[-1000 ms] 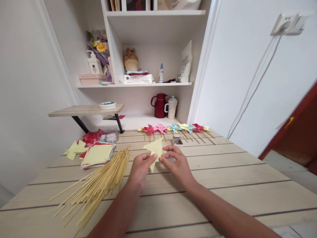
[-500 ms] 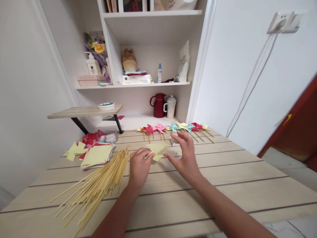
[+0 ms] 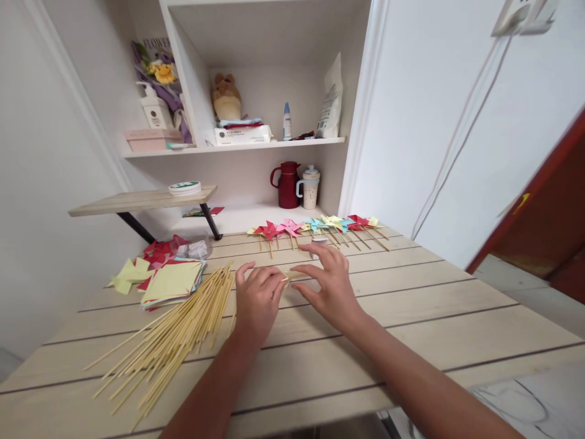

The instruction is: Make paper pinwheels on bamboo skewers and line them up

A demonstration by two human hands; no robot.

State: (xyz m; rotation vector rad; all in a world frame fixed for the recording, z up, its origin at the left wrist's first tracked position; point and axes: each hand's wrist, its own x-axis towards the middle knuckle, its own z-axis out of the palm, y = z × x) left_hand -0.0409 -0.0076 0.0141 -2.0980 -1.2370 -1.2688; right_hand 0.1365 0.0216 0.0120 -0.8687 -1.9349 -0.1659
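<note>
- And here at the middle of the wooden tabletop [image 3: 388,341], the left hand [image 3: 258,299] has thumb and fingers pinched together on a piece of pale yellow paper [image 3: 292,275], mostly hidden behind the knuckles.
- The right hand [image 3: 333,286] is loose, thumb and index finger parted, holding nothing that shows (whether a fingertip brushes the paper, I can't tell).
- Here's the relation that counts: the paper pokes out rightward from the left pinch, its visible sliver running roughly left to right, straight toward the gap between the right thumb and index. The left hand is nearer, in contact; the right faces it from just beside.
- Out on the left, bamboo sticks [image 3: 192,323] lie fanned beside a stack of square paper sheets [image 3: 171,283].
- Farther back, paper pinwheels [image 3: 289,227] line up, with a small box [image 3: 316,249] partly behind the right fingers.
</note>
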